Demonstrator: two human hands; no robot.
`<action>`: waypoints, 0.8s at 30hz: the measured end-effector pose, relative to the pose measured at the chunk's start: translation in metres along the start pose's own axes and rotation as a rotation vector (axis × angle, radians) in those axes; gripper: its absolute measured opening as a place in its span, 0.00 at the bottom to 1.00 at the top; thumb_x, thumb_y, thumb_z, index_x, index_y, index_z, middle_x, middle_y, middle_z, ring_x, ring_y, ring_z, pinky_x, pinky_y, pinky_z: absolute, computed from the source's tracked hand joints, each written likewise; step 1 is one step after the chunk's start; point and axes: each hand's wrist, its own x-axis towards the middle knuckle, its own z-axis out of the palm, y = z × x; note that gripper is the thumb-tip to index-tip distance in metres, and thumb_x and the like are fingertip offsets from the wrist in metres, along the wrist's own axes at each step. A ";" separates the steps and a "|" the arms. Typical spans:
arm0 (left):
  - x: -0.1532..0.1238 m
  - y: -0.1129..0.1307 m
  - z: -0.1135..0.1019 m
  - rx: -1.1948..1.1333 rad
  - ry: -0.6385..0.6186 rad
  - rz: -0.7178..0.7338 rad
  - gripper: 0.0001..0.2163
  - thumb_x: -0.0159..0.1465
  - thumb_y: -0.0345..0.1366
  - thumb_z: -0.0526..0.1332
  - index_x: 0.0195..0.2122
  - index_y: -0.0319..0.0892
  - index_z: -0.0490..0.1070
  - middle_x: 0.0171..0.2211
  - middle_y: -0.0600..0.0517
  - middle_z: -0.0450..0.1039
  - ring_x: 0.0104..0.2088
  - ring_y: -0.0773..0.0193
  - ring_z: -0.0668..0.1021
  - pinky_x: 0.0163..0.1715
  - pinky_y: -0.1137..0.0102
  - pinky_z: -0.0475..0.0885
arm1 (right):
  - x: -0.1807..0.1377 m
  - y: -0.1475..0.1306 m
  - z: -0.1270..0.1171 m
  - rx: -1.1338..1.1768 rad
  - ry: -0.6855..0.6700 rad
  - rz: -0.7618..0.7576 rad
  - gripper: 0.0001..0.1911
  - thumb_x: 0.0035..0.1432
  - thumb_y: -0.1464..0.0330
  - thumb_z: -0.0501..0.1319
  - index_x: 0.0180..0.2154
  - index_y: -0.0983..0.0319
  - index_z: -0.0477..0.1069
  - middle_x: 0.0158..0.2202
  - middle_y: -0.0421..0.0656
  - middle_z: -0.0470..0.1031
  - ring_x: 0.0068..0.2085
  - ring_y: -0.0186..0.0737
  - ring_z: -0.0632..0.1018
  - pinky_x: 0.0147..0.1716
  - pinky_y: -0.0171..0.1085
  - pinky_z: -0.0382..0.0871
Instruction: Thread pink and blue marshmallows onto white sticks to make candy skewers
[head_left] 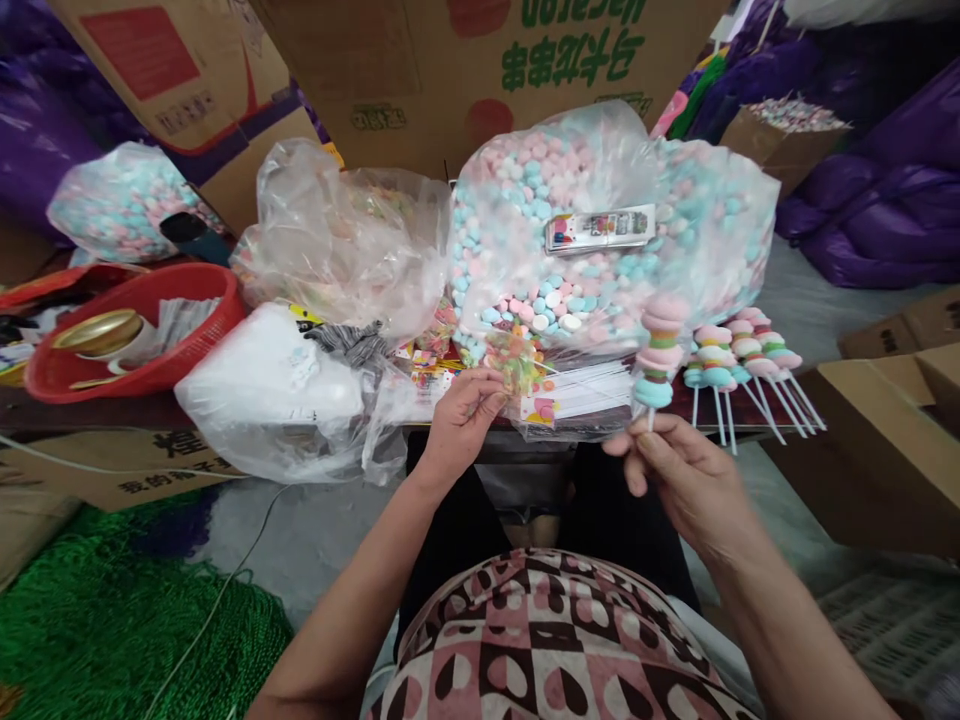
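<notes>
My right hand point(686, 465) grips the white stick of a marshmallow skewer point(660, 350), held upright with pink, blue and yellow-green pieces stacked on it. My left hand point(466, 415) is closed in a pinch beside a small pile of colourful gummy candies point(517, 365); whatever is between its fingertips is too small to make out. Just right of the pile lie white sticks point(589, 390) on printed wrappers. Several finished-looking marshmallow skewers point(712, 360) lie at the table's right end, sticks toward me.
A big clear bag of pastel marshmallows point(510, 210) carries a stack of printed packets point(600, 230). To the left are crumpled clear bags point(345, 240), a white plastic bag point(262, 390) and a red basket point(217, 325). Cardboard boxes point(885, 450) flank the table's right side.
</notes>
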 end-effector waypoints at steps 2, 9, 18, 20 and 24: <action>-0.003 0.001 0.006 0.008 0.010 0.010 0.05 0.66 0.36 0.59 0.36 0.43 0.74 0.41 0.48 0.74 0.46 0.64 0.76 0.50 0.64 0.70 | 0.006 -0.002 0.018 0.028 -0.002 -0.013 0.12 0.56 0.59 0.66 0.37 0.59 0.71 0.35 0.42 0.80 0.19 0.28 0.70 0.20 0.32 0.65; -0.015 0.008 0.023 0.049 -0.026 0.035 0.06 0.67 0.34 0.58 0.36 0.42 0.75 0.42 0.47 0.74 0.45 0.63 0.77 0.47 0.65 0.72 | 0.005 0.007 0.050 0.010 -0.230 0.143 0.17 0.60 0.53 0.60 0.38 0.59 0.67 0.18 0.36 0.73 0.17 0.32 0.71 0.18 0.30 0.60; -0.027 0.008 0.030 0.088 0.007 0.032 0.08 0.67 0.35 0.57 0.39 0.43 0.76 0.42 0.47 0.73 0.45 0.61 0.76 0.46 0.65 0.71 | -0.002 0.017 0.053 -0.168 -0.319 0.253 0.19 0.59 0.50 0.58 0.38 0.60 0.66 0.19 0.39 0.77 0.15 0.29 0.67 0.16 0.29 0.60; -0.025 0.005 0.027 0.018 0.076 -0.062 0.07 0.66 0.36 0.59 0.36 0.43 0.75 0.41 0.48 0.73 0.45 0.62 0.75 0.48 0.64 0.70 | -0.002 0.011 0.045 -0.132 -0.286 0.235 0.19 0.59 0.51 0.58 0.38 0.60 0.66 0.20 0.40 0.77 0.16 0.31 0.69 0.16 0.29 0.60; -0.020 -0.003 0.015 -0.271 0.172 -0.307 0.07 0.64 0.40 0.61 0.33 0.43 0.74 0.40 0.50 0.72 0.44 0.63 0.74 0.51 0.65 0.67 | -0.010 -0.005 0.016 -0.149 -0.220 0.214 0.17 0.58 0.53 0.62 0.38 0.60 0.71 0.29 0.45 0.80 0.21 0.34 0.75 0.17 0.31 0.63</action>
